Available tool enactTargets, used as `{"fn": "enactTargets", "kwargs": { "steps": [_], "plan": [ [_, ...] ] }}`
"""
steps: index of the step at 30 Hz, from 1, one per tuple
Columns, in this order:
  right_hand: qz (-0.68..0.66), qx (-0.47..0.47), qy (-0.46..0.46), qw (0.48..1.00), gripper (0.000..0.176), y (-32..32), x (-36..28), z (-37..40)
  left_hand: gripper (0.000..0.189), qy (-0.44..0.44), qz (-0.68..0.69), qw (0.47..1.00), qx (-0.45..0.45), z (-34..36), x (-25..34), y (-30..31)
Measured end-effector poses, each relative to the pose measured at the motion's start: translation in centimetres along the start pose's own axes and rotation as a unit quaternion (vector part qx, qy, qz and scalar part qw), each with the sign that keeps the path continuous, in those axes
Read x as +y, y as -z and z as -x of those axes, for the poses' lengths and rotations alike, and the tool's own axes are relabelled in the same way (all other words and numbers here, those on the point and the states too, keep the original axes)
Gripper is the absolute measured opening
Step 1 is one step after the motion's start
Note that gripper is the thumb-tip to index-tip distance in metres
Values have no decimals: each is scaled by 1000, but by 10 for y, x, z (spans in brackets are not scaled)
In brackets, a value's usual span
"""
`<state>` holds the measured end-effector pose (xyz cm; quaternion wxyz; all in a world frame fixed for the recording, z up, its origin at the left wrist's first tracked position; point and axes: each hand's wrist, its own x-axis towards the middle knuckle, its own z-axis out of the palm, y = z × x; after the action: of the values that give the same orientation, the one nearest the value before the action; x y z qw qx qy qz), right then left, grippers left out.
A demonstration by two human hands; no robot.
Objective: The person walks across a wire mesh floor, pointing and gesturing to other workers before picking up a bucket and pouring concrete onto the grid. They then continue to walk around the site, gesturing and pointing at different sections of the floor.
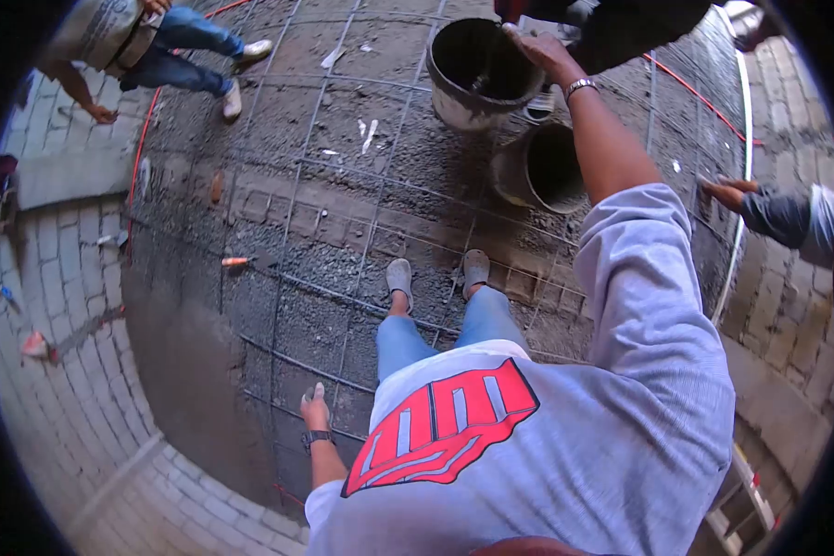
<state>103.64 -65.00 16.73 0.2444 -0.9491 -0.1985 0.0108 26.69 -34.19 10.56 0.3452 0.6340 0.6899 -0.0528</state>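
My right hand point(542, 53), with a metal band at the wrist, is closed on the rim of an upright grey bucket point(468, 113). The bucket's inside is dark. Just below it, a second dark bucket point(512, 174) leans with its mouth facing right. On the other side of my body, my left hand point(315, 409) hangs low over the rebar grid point(334, 298), fingers apart and nothing in them. A dark watch is on that wrist. My grey shoes point(399, 278) stand on the gravel among the bars.
A trowel with an orange handle point(235, 261) lies on the gravel. Wet concrete point(190, 371) spreads at the left, beside a block wall point(83, 398). One person point(171, 46) stands at upper left; others reach in at the top and right. Red lines cross both sides.
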Motion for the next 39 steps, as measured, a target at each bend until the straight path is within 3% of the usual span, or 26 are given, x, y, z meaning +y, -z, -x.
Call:
{"fn": "enactTargets", "kwargs": {
  "steps": [2,4,5,8,9,10,11,12,14,15,16,17,20,21,22,24,25,26,28,30,31,33,34,36,38,39],
  "plan": [
    [-78,46,-29,995,74,-37,1,-24,41,20,-25,999,10,43,24,-4],
    [-173,17,-54,983,69,-76,-5,-10,42,57,13,998,19,40,-31,-13],
    [-227,-68,-80,968,64,-135,23,-16,42,75,33,997,5,48,-49,-17],
    [-324,-124,-124,930,54,-177,-22,31,48,132,31,990,-23,82,-63,-32],
    [-481,-182,-189,837,48,-190,-31,47,56,145,-18,989,-18,91,-70,-36],
    [-615,-230,-253,711,42,-200,-41,67,63,157,-65,985,-16,103,-83,-38],
    [-596,-166,-306,724,35,-194,-73,87,79,180,-111,977,-30,90,-136,-45],
    [-585,-192,-311,724,35,-211,-73,102,83,195,-78,977,-36,95,-151,-46],
    [-564,-23,-323,760,33,-258,-57,135,85,221,-66,973,-31,107,-134,-50],
    [-517,-40,-307,798,32,-266,-50,148,84,227,-86,970,-25,115,-112,-46],
    [-472,-53,-284,833,31,-269,-51,160,82,224,-60,972,-32,114,-127,-46],
    [-476,-89,-279,829,24,-262,-66,172,79,215,-34,975,-39,111,-141,-47],
    [-480,-157,-260,823,21,-269,-94,193,72,228,-7,974,-14,133,-92,-30],
    [-480,-175,-254,821,22,-274,-96,202,65,219,87,970,-63,131,-112,-30],
    [-481,-183,-246,821,22,-279,-99,203,65,224,95,968,-57,130,-118,-30],
    [-454,-211,-253,828,32,-282,-106,209,56,269,-52,962,-18,123,-123,-26],
    [-453,-203,-255,830,35,-270,-130,214,56,271,-47,961,-13,115,-125,-23],
    [-460,-243,-231,822,38,-258,-145,217,55,241,-34,970,10,106,-127,-19],
    [-362,-294,-136,874,42,-255,-165,239,53,217,-19,976,33,83,-151,-10],
    [-310,-314,-66,895,45,-275,-174,267,53,203,91,973,-61,35,-195,-3],
    [-256,-312,-57,913,46,-282,-184,282,51,170,89,979,-67,15,-201,5],
    [-241,-319,-127,908,41,-303,-190,310,49,155,77,982,-72,-29,-211,23],
    [-240,-316,-177,901,39,-287,-229,317,47,149,61,984,-77,-53,-218,31],
    [-243,-259,-223,908,37,-304,-257,320,45,160,82,981,-72,-101,-252,45],
    [-206,-302,-207,908,38,-307,-293,313,44,123,181,975,-40,-131,-274,74],
    [-200,-327,-198,902,38,-322,-322,301,44,174,222,959,-21,-141,-279,90]
  ]
}}
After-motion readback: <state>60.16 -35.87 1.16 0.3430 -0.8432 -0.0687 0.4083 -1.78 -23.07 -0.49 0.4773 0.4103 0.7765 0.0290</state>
